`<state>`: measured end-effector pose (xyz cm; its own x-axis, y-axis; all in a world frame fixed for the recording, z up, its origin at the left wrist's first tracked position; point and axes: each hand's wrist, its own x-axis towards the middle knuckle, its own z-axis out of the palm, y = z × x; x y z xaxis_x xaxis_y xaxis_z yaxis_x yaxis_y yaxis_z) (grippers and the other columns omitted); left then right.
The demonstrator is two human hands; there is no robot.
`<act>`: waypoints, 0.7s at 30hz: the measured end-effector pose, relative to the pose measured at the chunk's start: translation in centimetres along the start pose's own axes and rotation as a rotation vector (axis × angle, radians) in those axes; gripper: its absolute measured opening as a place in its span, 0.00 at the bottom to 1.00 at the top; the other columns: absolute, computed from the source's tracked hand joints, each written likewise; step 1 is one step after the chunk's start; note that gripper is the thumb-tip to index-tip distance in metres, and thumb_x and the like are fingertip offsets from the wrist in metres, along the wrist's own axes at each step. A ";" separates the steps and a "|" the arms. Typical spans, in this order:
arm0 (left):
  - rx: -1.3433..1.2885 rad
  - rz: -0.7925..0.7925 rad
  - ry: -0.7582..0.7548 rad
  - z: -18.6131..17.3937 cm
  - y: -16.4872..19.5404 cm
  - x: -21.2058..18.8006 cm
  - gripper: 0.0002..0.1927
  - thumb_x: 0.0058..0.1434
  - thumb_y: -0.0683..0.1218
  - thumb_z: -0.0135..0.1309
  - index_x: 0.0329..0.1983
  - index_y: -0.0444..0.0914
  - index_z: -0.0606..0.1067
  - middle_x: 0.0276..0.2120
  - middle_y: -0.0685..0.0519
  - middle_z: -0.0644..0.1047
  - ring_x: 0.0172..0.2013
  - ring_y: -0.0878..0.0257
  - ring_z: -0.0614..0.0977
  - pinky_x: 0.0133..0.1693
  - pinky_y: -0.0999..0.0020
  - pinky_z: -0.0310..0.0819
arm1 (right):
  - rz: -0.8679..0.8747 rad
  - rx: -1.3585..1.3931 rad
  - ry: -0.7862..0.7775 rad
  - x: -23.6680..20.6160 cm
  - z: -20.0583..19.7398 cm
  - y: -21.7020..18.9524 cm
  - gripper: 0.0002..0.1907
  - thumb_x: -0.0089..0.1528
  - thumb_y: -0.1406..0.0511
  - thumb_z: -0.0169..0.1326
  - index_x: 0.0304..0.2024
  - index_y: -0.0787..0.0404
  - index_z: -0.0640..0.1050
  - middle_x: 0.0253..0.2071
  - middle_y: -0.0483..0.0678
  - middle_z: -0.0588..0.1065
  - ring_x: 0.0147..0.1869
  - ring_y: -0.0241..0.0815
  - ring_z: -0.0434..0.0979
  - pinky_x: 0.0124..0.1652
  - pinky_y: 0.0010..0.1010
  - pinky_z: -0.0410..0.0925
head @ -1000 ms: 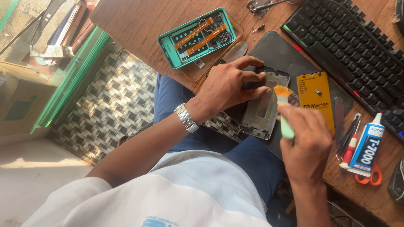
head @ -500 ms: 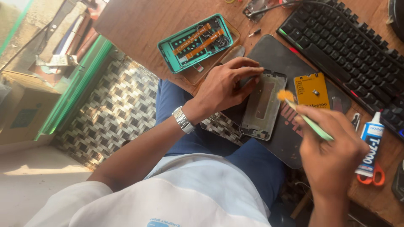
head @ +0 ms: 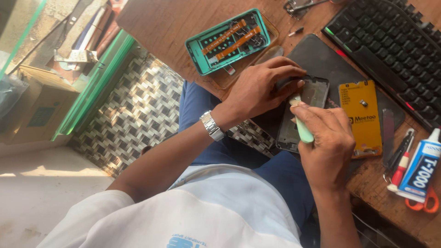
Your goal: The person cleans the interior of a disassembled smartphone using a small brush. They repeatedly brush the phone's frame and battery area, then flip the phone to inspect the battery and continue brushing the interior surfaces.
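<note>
Phone frame [head: 307, 110] lies on the dark mat [head: 330, 59] at the desk edge, long axis running from the person's lap toward the keyboard [head: 390, 41]. Left hand [head: 259, 87] presses down on its far end, fingers curled over the top corner. Right hand [head: 328, 142] sits at the near side, closed around a pale green tool [head: 303, 128] whose tip meets the frame's upper part. Both hands touch it. Yellow battery [head: 363, 117] just beside; glue tube [head: 420, 167] and teal phone back [head: 227, 41] well apart. Nothing blocks the frame.
</note>
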<state>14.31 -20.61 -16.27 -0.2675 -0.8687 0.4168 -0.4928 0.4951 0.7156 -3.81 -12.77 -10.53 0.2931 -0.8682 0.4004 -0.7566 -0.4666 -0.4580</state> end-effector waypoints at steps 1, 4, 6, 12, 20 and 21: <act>0.007 0.033 0.020 0.2 -0.1 0.1 0.10 0.68 0.52 0.59 0.48 0.44 0.81 0.48 0.55 0.81 0.38 0.59 0.85 0.39 0.64 0.80 | 0.005 -0.005 -0.005 -0.3 -0.1 0.0 0.20 0.57 0.79 0.62 0.50 0.59 0.84 0.49 0.48 0.81 0.51 0.47 0.77 0.52 0.36 0.72; 0.010 0.050 0.034 0.4 -0.4 0.2 0.11 0.67 0.53 0.59 0.43 0.43 0.84 0.48 0.56 0.80 0.37 0.61 0.85 0.39 0.66 0.81 | 0.018 0.002 -0.006 -0.6 -0.3 -0.2 0.17 0.60 0.76 0.64 0.50 0.58 0.84 0.48 0.46 0.82 0.48 0.44 0.76 0.49 0.34 0.71; 0.032 0.040 0.020 0.5 -0.5 0.2 0.10 0.67 0.52 0.59 0.43 0.43 0.84 0.48 0.56 0.80 0.37 0.61 0.85 0.39 0.66 0.81 | -0.007 -0.073 -0.020 -0.5 -0.7 -0.8 0.14 0.59 0.74 0.66 0.47 0.57 0.86 0.44 0.44 0.83 0.43 0.42 0.75 0.45 0.37 0.68; 0.095 0.004 -0.024 0.6 -0.6 0.1 0.09 0.68 0.51 0.58 0.44 0.45 0.85 0.49 0.58 0.80 0.36 0.63 0.85 0.39 0.65 0.80 | 0.146 0.179 -0.228 -0.3 -5.1 -0.5 0.13 0.56 0.72 0.65 0.42 0.54 0.86 0.35 0.40 0.82 0.37 0.37 0.73 0.40 0.33 0.65; 0.086 0.039 -0.015 0.9 -1.0 -0.1 0.11 0.66 0.53 0.61 0.45 0.44 0.84 0.50 0.57 0.80 0.37 0.62 0.85 0.40 0.66 0.80 | 0.191 -0.037 -0.070 -1.1 -4.8 1.7 0.12 0.65 0.72 0.63 0.49 0.51 0.85 0.44 0.40 0.81 0.47 0.39 0.73 0.49 0.33 0.65; 0.085 0.029 -0.018 1.0 -0.9 -0.1 0.11 0.65 0.53 0.61 0.45 0.44 0.84 0.50 0.57 0.80 0.37 0.62 0.85 0.40 0.66 0.80 | 0.117 -0.107 -0.082 -1.1 -4.0 1.4 0.12 0.66 0.72 0.64 0.50 0.51 0.85 0.44 0.40 0.81 0.48 0.39 0.74 0.51 0.35 0.63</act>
<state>13.97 -21.01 -17.50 -0.2975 -0.8545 0.4259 -0.5529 0.5178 0.6528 -7.50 -11.74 -8.44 0.2428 -0.9284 0.2813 -0.8448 -0.3449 -0.4090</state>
